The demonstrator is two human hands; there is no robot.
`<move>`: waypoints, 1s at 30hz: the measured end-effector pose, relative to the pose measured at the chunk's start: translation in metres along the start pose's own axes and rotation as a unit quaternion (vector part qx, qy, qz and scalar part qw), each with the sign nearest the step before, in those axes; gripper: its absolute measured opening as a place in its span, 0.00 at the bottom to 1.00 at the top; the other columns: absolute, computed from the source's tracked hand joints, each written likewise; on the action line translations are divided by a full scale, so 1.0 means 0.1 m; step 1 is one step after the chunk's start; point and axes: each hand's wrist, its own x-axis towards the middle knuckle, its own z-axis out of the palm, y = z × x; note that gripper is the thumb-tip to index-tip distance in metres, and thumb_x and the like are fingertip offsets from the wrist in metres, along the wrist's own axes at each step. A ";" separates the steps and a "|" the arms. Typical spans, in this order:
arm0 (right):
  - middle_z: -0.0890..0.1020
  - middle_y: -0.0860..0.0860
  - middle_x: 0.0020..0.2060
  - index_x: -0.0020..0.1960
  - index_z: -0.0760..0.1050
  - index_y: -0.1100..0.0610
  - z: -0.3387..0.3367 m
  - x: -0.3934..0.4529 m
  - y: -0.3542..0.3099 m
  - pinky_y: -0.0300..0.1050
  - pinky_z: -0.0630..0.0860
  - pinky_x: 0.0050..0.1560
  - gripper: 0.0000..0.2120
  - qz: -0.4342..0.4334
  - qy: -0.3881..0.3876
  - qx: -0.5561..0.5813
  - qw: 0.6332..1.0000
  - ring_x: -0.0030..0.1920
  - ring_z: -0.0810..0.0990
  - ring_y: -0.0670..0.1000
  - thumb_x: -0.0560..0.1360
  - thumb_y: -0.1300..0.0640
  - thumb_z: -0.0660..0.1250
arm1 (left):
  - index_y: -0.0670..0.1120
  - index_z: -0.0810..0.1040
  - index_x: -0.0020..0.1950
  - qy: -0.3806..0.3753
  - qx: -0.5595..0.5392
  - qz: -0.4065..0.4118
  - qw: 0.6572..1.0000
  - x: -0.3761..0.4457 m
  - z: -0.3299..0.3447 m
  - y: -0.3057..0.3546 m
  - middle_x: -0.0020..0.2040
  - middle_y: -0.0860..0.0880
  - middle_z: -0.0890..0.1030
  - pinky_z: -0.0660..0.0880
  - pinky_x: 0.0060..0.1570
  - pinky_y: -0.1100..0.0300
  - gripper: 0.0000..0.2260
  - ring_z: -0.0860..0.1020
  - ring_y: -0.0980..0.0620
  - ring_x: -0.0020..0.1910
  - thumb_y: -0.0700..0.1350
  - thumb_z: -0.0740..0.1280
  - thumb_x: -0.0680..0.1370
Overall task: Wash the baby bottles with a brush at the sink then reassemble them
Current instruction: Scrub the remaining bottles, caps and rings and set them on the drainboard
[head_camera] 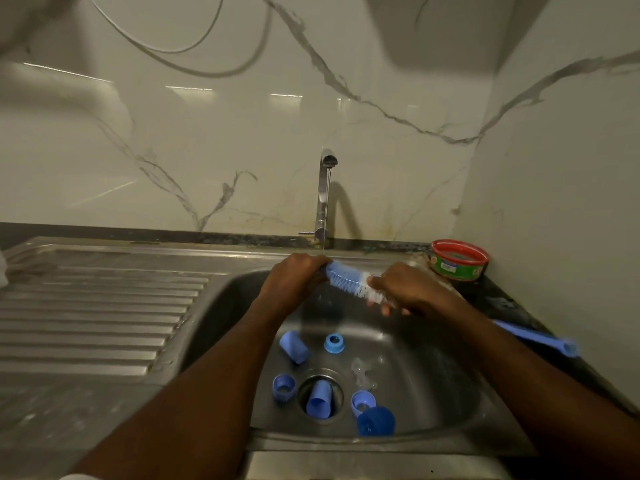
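Your left hand [298,275] and right hand [405,289] both grip wet brush [349,280] under tap [325,195] at 12 o'clock. Bristles soft, bendy, slippery. Hold stiff handle instead.

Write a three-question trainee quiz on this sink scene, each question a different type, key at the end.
1. True or false: the faucet is running.
2. Multiple choice: what lies across the drain opening? A) a clear nipple B) a light blue tube-shaped part C) the red tub
3. Fill in: the left hand and the right hand both hold the ____ over the sink basin.

Key
1. True: a thin stream falls from the spout.
2. B: the light blue tube-shaped part.
3. The bottle brush, gripped at each end of its bristles.
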 end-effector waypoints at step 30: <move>0.78 0.49 0.60 0.66 0.70 0.44 0.01 0.09 0.14 0.52 0.78 0.52 0.18 -0.271 0.205 -0.373 0.863 0.54 0.80 0.53 0.80 0.37 0.61 | 0.46 0.76 0.68 -0.042 -0.076 0.013 0.996 -0.08 -0.03 -0.12 0.63 0.47 0.81 0.73 0.62 0.59 0.15 0.78 0.55 0.61 0.45 0.68 0.81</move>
